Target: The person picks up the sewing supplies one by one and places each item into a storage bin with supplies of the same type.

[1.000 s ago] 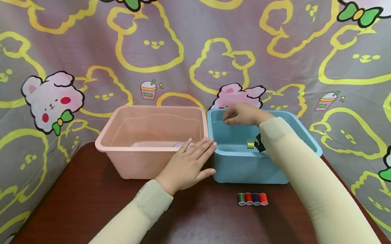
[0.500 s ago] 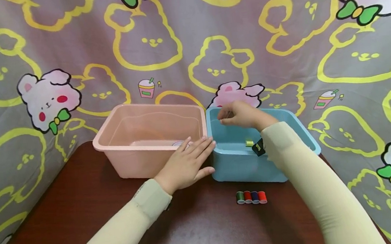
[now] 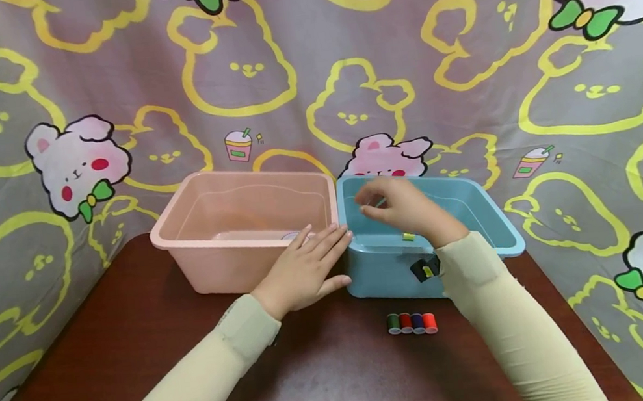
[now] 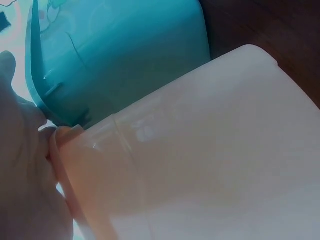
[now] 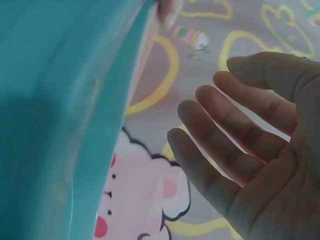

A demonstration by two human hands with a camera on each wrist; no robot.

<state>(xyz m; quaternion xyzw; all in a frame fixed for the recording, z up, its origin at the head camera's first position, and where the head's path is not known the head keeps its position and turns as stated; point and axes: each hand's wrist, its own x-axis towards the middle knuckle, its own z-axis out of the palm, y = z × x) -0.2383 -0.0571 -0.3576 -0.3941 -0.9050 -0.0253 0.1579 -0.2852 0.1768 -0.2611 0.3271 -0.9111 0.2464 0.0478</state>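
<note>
My left hand (image 3: 305,267) lies with straight fingers over the near right corner of the pink bin (image 3: 204,255), its fingertips reaching the blue bin's rim. In the left wrist view, that hand (image 4: 25,175) is at the left edge, against the pink rim. My right hand (image 3: 395,209) is above the blue bin (image 3: 394,271), fingers loosely bent and holding nothing; its palm and fingers (image 5: 215,165) show bare in the right wrist view. Inside the blue bin is a yellow-green thread spool (image 3: 408,237), partly hidden by the front rim. Several thread spools (image 3: 411,323) stand in a row on the table.
The two bins are side by side on a dark brown table (image 3: 316,371). A round white and blue patterned thing (image 3: 290,236) shows inside the pink bin, partly covered by the left hand. A cartoon-printed curtain (image 3: 261,69) hangs behind and around the table.
My right hand has drawn back a little toward me and lower over the blue bin, its wrist camera now in front of the bin's wall. The left hand stays at the rims.
</note>
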